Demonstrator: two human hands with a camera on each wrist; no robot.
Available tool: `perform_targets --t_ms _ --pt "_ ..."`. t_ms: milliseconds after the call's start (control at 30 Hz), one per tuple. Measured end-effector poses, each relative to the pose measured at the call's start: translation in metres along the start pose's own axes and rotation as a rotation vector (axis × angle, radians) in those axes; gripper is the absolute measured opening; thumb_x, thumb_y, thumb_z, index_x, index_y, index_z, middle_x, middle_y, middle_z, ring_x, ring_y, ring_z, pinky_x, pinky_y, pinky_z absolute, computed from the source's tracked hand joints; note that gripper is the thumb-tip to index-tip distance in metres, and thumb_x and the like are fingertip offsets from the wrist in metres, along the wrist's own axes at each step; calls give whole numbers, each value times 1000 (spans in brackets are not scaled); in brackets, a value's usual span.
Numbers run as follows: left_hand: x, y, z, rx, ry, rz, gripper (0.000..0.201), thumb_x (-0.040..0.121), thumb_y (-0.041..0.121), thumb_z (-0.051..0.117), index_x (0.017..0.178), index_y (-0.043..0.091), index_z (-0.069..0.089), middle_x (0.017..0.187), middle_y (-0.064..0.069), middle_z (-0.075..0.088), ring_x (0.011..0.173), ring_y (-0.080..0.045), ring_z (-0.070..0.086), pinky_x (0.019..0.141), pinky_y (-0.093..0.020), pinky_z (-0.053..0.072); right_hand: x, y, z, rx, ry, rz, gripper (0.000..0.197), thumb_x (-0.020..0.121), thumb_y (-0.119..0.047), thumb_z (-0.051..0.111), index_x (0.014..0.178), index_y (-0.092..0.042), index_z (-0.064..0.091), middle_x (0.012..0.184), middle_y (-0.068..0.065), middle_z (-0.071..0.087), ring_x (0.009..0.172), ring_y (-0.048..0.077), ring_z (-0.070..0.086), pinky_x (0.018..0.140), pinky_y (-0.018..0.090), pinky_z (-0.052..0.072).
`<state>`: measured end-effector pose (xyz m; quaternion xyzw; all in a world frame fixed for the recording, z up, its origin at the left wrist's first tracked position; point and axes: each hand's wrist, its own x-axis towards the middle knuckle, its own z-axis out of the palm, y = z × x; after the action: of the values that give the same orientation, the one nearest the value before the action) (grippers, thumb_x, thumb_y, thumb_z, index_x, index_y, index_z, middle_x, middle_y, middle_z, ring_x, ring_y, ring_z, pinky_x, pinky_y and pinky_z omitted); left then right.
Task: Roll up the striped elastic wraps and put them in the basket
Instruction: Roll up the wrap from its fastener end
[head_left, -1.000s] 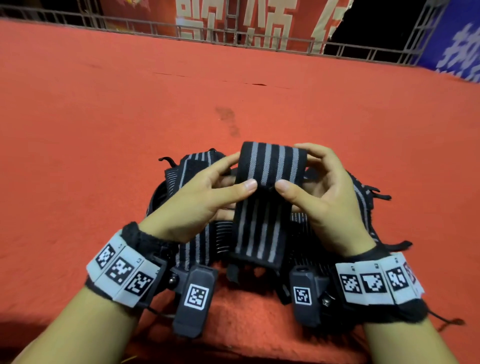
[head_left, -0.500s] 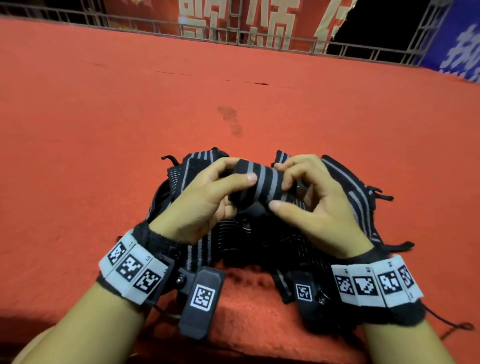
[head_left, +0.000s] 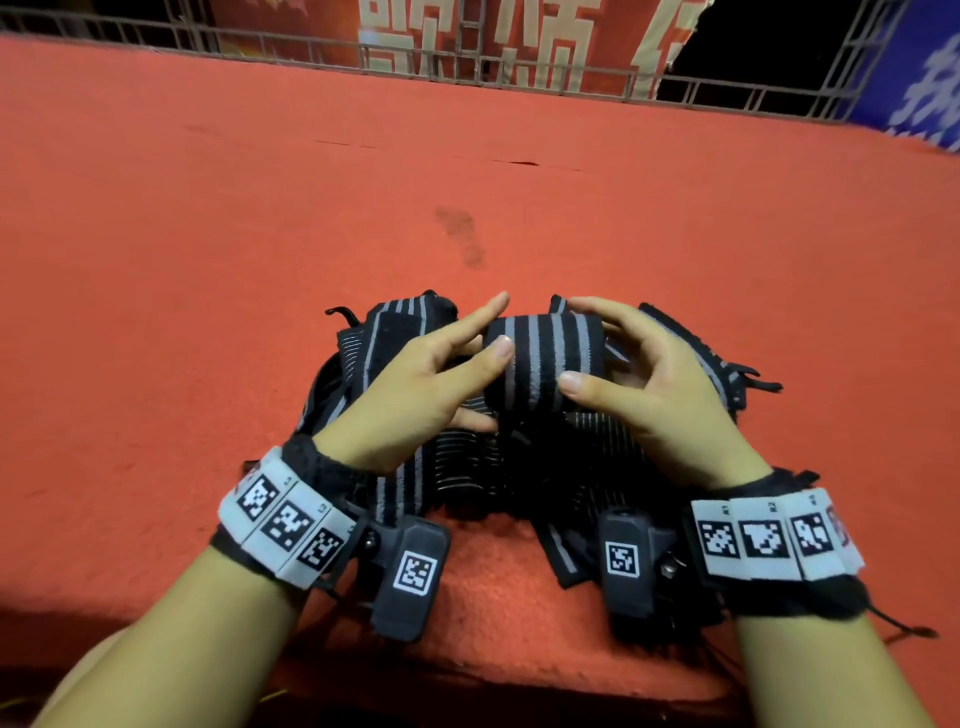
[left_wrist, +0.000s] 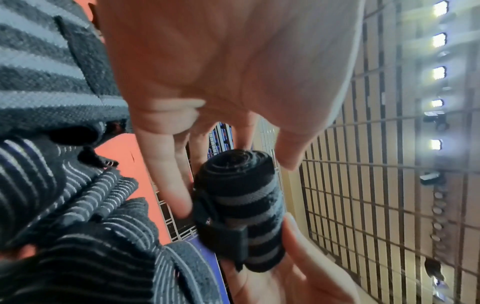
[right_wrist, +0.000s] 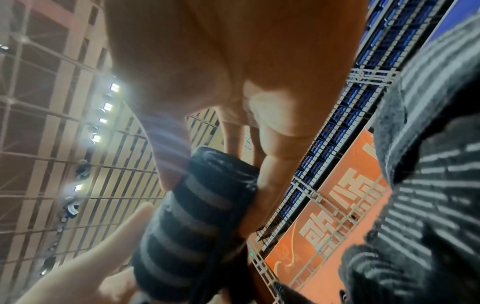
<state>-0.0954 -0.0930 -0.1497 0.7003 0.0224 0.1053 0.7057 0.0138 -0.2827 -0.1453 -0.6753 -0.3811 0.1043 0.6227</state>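
A black wrap with grey stripes, rolled into a tight cylinder (head_left: 543, 361), is held just above a heap of loose striped wraps (head_left: 405, 467). My right hand (head_left: 571, 343) grips the roll's right half, thumb in front and fingers behind. My left hand (head_left: 500, 323) is at the roll's left end, its thumb resting on the front and its index finger stretched out straight behind. The left wrist view shows the roll's spiral end (left_wrist: 233, 164) with straight fingers (left_wrist: 168, 174) touching its side. A closing tab lies across the roll (left_wrist: 221, 232). No basket is in view.
The heap lies on a red carpeted platform (head_left: 234, 270) near its front edge (head_left: 493, 654). A metal railing (head_left: 467, 57) with red and blue banners behind it runs along the far side. A dark stain (head_left: 462, 234) marks the carpet beyond the heap.
A second ago the wrap hung flat from both hands. It has since been wound into a full roll. My left fingers have straightened off it.
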Motion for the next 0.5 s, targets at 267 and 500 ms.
perform_targets --t_ms 267,500 --pt "13 7 61 -54 199 9 47 90 10 72 132 12 50 121 -15 65 98 -22 73 70 -42 62 -11 -23 -45 -16 39 75 59 71 -1 79 119 -20 51 127 1 61 105 12 68 88 29 55" --pt "43 -4 171 -79 142 -31 40 86 11 77 118 11 54 117 -9 68 90 -13 71 62 -28 59 -53 -22 -133 -151 239 242 41 84 -1 71 120 -19 59 120 -3 65 103 21 68 93 49 56"
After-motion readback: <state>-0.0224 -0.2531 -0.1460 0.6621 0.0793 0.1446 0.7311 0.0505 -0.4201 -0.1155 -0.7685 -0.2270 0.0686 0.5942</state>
